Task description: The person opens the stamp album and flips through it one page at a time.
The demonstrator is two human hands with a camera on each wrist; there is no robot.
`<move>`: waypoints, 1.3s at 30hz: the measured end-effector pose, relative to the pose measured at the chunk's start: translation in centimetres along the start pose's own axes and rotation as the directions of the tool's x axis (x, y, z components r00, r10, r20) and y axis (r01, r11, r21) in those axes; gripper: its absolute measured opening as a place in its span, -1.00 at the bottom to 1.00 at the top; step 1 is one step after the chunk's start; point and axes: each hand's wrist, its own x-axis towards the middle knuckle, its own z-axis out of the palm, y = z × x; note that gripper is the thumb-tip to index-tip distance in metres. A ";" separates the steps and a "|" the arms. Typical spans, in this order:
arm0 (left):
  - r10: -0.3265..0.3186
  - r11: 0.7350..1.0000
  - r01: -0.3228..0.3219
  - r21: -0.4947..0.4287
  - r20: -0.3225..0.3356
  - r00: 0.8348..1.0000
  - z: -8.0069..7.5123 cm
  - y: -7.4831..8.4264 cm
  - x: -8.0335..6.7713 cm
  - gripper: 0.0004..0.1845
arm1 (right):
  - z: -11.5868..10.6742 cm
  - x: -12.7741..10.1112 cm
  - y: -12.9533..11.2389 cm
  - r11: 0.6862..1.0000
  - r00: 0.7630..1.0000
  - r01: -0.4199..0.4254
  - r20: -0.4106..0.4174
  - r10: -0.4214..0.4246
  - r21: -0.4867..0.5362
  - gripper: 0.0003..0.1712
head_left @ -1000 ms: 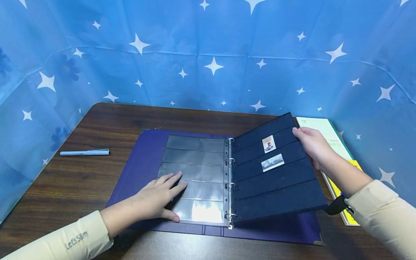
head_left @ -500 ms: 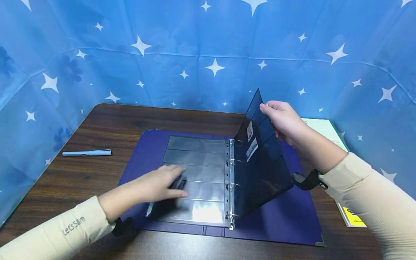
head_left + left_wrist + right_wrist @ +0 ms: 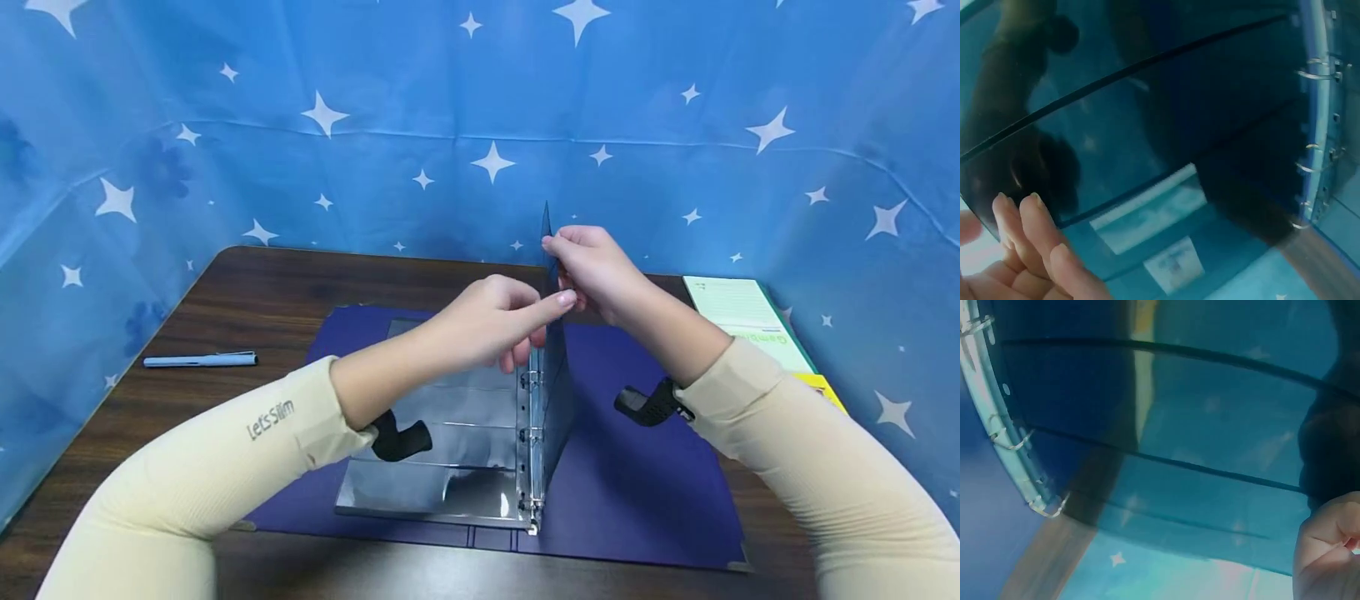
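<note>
A dark pocket page (image 3: 557, 400) stands nearly upright, edge-on to the head view, in the rings (image 3: 534, 435) of a purple ring binder (image 3: 645, 492). My right hand (image 3: 596, 271) pinches its outer edge near the top. My left hand (image 3: 498, 321) straddles that edge lower down, fingers on the left face and thumb on the other side, without a plain grip. Two stamps, a wide one (image 3: 1150, 209) and a smaller one (image 3: 1175, 265), show on the page in the left wrist view. Clear-pocket pages (image 3: 468, 450) lie flat on the binder's left side.
A light blue pen (image 3: 200, 360) lies at the left of the wooden table (image 3: 262, 283). To the right are a lined notepad (image 3: 738, 312) and something yellow (image 3: 821, 387) partly behind my right sleeve. A blue star-patterned curtain (image 3: 412, 100) surrounds the table.
My right hand has swung the dark page up and leftward from its right-leaning tilt. My left hand has left the clear-pocket page and moved up and right to the dark page's edge.
</note>
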 end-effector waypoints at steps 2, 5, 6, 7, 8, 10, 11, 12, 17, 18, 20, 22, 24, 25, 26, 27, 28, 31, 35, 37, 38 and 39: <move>-0.025 1.000 0.024 0.018 0.016 1.000 0.3 0.7 0.6 -0.49 | 0.4 0.0 -0.3 1.000 1.000 0.006 0.010 -0.006 0.004 -0.59; -0.047 0.998 0.046 0.044 0.021 0.999 0.4 1.2 0.9 -0.56 | 0.6 -0.1 -0.6 1.000 0.999 0.030 0.023 -0.030 -0.007 -0.57; -0.051 0.998 0.051 0.048 0.017 0.999 0.3 1.2 0.9 -0.58 | 0.5 -0.2 -0.5 0.999 0.999 0.042 0.024 -0.042 -0.010 -0.56; -0.058 0.998 0.058 0.039 0.014 0.998 0.2 1.3 0.8 -0.60 | 0.4 -0.2 -0.4 0.997 0.998 0.066 0.021 -0.065 -0.026 -0.54; -0.063 0.997 0.063 0.040 0.009 0.998 0.1 1.2 0.7 -0.61 | 0.1 -0.3 -0.2 0.995 0.996 0.090 0.017 -0.090 -0.039 -0.52; -0.074 0.996 0.074 0.041 -0.003 0.997 -0.3 1.1 0.4 -0.63 | -0.6 -0.5 0.3 0.989 0.991 0.130 0.005 -0.130 -0.064 -0.48; -0.080 0.996 0.081 0.044 -0.012 0.997 -0.5 0.9 0.3 -0.62 | -1.0 -0.6 0.7 0.986 0.989 0.149 -0.001 -0.149 -0.081 -0.46; -0.088 0.995 0.089 0.044 -0.018 0.996 -0.7 0.7 0.1 -0.62 | -1.5 -0.7 1.1 0.981 0.987 0.160 -0.010 -0.162 -0.109 -0.45; -0.137 0.988 0.140 0.064 -0.049 0.989 -2.0 -0.3 -1.2 -0.61 | -4.2 -1.6 4.3 0.902 0.979 0.179 -0.015 -0.201 -0.392 -0.45; -0.146 0.987 0.150 0.061 -0.054 0.988 -2.2 -0.6 -1.5 -0.61 | -4.8 -1.9 5.2 0.868 0.978 0.178 -0.014 -0.208 -0.463 -0.46; -0.158 0.985 0.162 0.058 -0.070 0.985 -2.7 -1.3 -2.0 -0.61 | -5.9 -2.5 7.2 0.792 0.978 0.166 -0.003 -0.208 -0.587 -0.51; -0.169 0.984 0.173 0.050 -0.088 0.982 -3.3 -2.3 -2.7 -0.61 | -6.9 -3.2 9.4 0.725 0.983 0.144 0.009 -0.186 -0.674 -0.55; -0.179 0.982 0.185 0.047 -0.107 0.978 -3.8 -3.4 -3.5 -0.60 | -7.5 -3.8 11.6 0.669 0.989 0.126 0.038 -0.146 -0.732 -0.54; -0.186 0.980 0.192 0.046 -0.115 0.976 -4.1 -4.0 -3.9 -0.59 | -7.8 -4.1 12.6 0.650 0.991 0.122 0.058 -0.120 -0.750 -0.53; -0.192 0.979 0.200 0.051 -0.123 0.974 -4.4 -4.7 -4.3 -0.59 | -7.9 -4.4 13.5 0.633 0.993 0.118 0.078 -0.091 -0.765 -0.50; -0.199 0.977 0.208 0.057 -0.126 0.972 -4.7 -5.3 -4.7 -0.59 | -8.1 -4.7 14.3 0.623 0.993 0.120 0.097 -0.071 -0.773 -0.47; -0.205 0.975 0.214 0.062 -0.134 0.970 -4.8 -6.0 -5.2 -0.58 | -8.1 -5.0 15.0 0.615 0.992 0.122 0.116 -0.050 -0.779 -0.44; -0.225 0.968 0.240 0.079 -0.161 0.961 -5.2 -8.2 -6.7 -0.59 | -7.9 -5.7 17.0 0.591 0.987 0.143 0.155 -0.030 -0.794 -0.38; -0.294 0.949 0.310 0.058 -0.196 0.936 -5.0 -11.3 -8.7 -0.61 | -7.5 -6.5 19.2 0.571 0.982 0.181 0.181 -0.057 -0.801 -0.35; -0.350 0.929 0.368 0.053 -0.207 0.914 -4.5 -12.8 -9.3 -0.64 | -7.3 -6.9 19.9 0.558 0.980 0.194 0.184 -0.074 -0.807 -0.33; -0.378 0.915 0.398 0.061 -0.211 0.901 -4.2 -13.5 -9.6 -0.66 | -7.2 -7.1 20.2 0.551 0.980 0.193 0.181 -0.077 -0.811 -0.32; -0.399 0.903 0.424 0.078 -0.217 0.891 -3.8 -14.1 -9.8 -0.65 | -7.0 -7.3 20.4 0.544 0.981 0.192 0.178 -0.079 -0.817 -0.31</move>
